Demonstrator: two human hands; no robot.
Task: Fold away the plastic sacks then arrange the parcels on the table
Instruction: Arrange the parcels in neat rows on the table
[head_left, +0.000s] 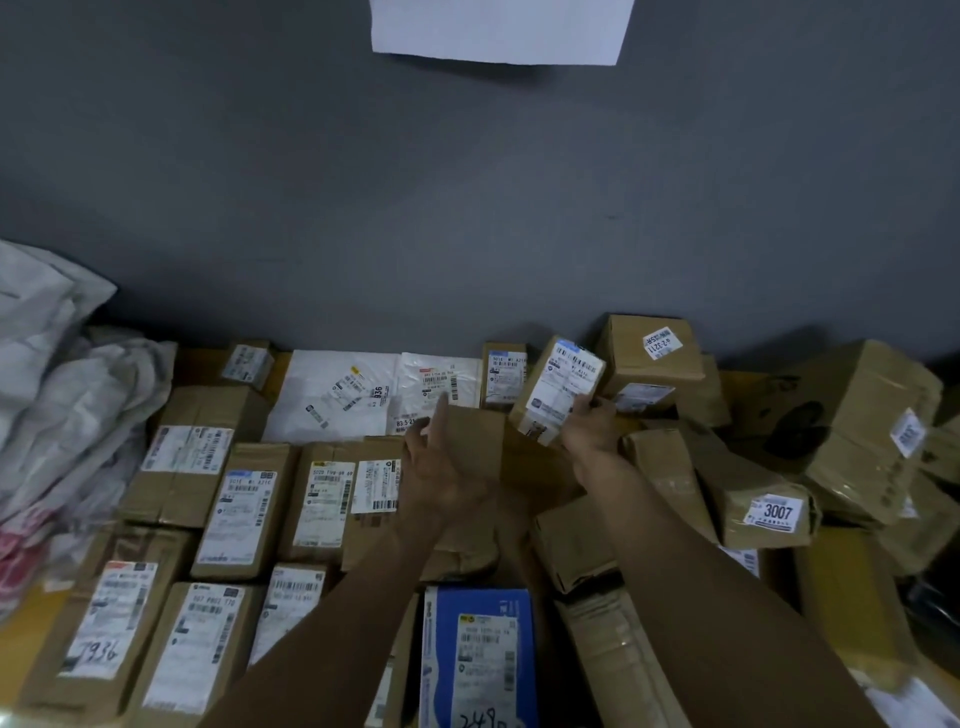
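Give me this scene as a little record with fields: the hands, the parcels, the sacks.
left hand: open, fingers loose, gripping nothing
right hand: holds small labelled box raised above the others
plastic sacks: crumpled heap, far left
rowed parcels: lying flat, labels up, left half
jumbled parcels: tilted heap, right side
blue box: front centre, label up

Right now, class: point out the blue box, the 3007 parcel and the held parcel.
blue box (479, 656): head view, white label.
3007 parcel (727, 478): head view, brown upper face.
held parcel (558, 387): head view, white label.
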